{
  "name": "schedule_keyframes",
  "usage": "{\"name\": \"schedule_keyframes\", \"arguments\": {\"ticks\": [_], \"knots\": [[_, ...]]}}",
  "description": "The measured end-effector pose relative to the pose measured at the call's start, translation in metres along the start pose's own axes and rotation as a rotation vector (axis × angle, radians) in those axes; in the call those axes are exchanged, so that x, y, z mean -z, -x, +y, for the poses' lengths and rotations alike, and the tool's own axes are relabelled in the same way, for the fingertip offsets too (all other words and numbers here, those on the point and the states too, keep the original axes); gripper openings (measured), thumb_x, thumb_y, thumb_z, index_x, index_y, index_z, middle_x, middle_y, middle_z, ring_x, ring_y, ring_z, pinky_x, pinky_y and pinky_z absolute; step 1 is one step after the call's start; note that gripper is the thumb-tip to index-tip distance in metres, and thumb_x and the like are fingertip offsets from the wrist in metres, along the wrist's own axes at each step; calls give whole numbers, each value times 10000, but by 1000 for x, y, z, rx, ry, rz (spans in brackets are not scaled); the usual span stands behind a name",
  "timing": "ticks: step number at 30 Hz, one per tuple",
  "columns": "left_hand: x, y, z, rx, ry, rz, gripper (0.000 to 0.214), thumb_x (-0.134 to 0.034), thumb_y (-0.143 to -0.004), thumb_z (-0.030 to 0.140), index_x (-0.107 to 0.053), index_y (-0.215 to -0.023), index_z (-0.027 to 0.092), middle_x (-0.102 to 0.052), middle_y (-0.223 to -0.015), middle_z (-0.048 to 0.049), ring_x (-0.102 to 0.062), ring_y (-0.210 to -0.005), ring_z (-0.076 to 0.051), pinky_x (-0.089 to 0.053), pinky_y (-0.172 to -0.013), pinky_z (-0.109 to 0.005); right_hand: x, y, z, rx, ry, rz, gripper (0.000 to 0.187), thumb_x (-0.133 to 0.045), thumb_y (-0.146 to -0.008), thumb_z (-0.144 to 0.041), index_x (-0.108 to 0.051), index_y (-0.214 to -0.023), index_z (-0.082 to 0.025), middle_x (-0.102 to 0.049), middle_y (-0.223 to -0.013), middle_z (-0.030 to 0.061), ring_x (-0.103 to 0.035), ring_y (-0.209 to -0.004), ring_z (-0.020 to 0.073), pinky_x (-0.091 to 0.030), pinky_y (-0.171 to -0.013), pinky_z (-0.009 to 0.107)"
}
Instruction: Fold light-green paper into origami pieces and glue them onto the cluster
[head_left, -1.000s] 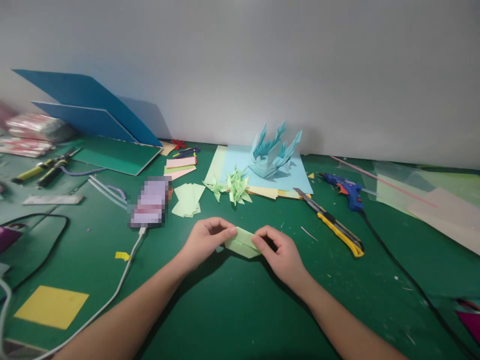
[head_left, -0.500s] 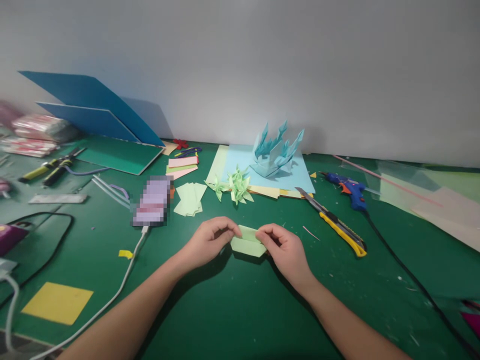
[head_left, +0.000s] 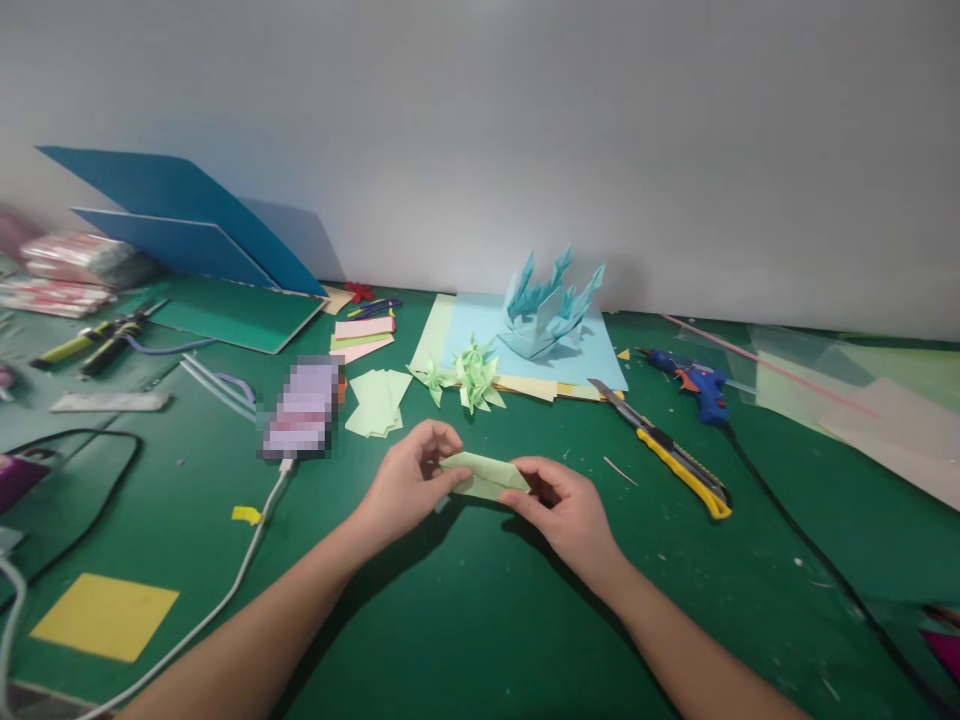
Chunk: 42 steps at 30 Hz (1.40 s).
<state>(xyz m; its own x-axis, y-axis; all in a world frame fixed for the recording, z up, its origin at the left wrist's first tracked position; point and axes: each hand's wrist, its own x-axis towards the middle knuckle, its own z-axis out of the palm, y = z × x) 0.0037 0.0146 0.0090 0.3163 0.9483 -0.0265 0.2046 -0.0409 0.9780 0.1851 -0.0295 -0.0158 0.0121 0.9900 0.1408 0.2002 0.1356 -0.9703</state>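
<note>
A small folded piece of light green paper is held just above the green table between both hands. My left hand pinches its left end with thumb and fingers closed. My right hand pinches its right end the same way. Beyond the hands lie several cut light green paper pieces and small green folded paper flowers.
A yellow utility knife and a blue glue gun with its black cord lie to the right. A blue folded paper model stands on pastel sheets at the back. A phone on a white cable, pliers and blue boards are on the left.
The green paper has turned from a broad, flat-facing shape to a narrower, edge-on strip between my fingers. Both hands stayed near the same spot, shifting slightly.
</note>
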Motion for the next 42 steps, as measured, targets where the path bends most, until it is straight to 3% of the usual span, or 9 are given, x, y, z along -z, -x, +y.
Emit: {"name": "schedule_keyframes", "arguments": {"ticks": [7,12,16,20,25,28,35,38,42], "knots": [[5,0,6,40,-91,-102,122,-676,-661,240,-592,-695,159,-564,-603,32,-488,-516,-81,-382,-485,-200,2,-2,-1,105,111,5,229,-615,-780,-318,-651,-593,-190,-604,-610,22,-550,-573,147,-432,-489,237],[16,-1,16,-156,-302,-151,78,-609,-717,152,-661,-668,183,-666,-697,-3,-592,-665,-129,-455,-636,-242,4,-1,0,220,123,2,186,-557,-795,-178,-731,-758,-233,-677,-731,26,-611,-664,155,-491,-611,270],[21,-3,14,-192,-349,-189,128,-562,-761,154,-682,-746,195,-702,-778,-21,-635,-736,-158,-485,-698,-272,7,-2,3,261,159,16,247,-528,-796,-129,-735,-855,-250,-693,-782,24,-632,-723,154,-506,-659,275],[22,-5,8,-309,-452,-214,205,-493,-778,105,-678,-779,193,-703,-835,-34,-642,-796,-160,-491,-756,-285,9,-3,5,283,228,13,307,-480,-778,-75,-725,-842,-247,-692,-856,32,-643,-796,163,-511,-722,302],[26,-7,7,-569,-731,-381,328,-403,-749,20,-692,-774,174,-695,-867,-70,-618,-833,-180,-483,-758,-312,8,-2,7,409,365,-42,366,-412,-735,-18,-709,-789,-225,-683,-877,50,-618,-830,187,-496,-746,345],[26,-7,10,-629,-793,-468,408,-346,-710,-31,-693,-751,179,-708,-821,-55,-602,-804,-181,-472,-745,-319,7,-2,6,454,426,-81,393,-392,-677,15,-699,-760,-215,-676,-811,48,-580,-785,199,-478,-719,358],[16,0,13,-596,-851,-441,270,-430,-758,43,-675,-777,156,-666,-800,-81,-567,-796,-193,-454,-733,-311,3,-1,-1,528,572,-157,221,-486,-846,-108,-691,-821,-189,-633,-779,66,-516,-755,198,-441,-693,346],[12,2,10,-540,-918,-438,273,-414,-836,80,-677,-833,155,-630,-807,-78,-557,-770,-181,-436,-678,-279,2,-1,1,542,625,-217,226,-469,-884,-126,-684,-830,-169,-617,-752,64,-510,-733,190,-439,-665,325],[11,3,7,-470,-913,-447,325,-391,-842,43,-686,-898,165,-611,-842,-72,-566,-769,-165,-439,-672,-258,5,-1,3,526,668,-252,285,-402,-890,-77,-669,-850,-171,-615,-781,68,-522,-734,186,-443,-647,306]]}}
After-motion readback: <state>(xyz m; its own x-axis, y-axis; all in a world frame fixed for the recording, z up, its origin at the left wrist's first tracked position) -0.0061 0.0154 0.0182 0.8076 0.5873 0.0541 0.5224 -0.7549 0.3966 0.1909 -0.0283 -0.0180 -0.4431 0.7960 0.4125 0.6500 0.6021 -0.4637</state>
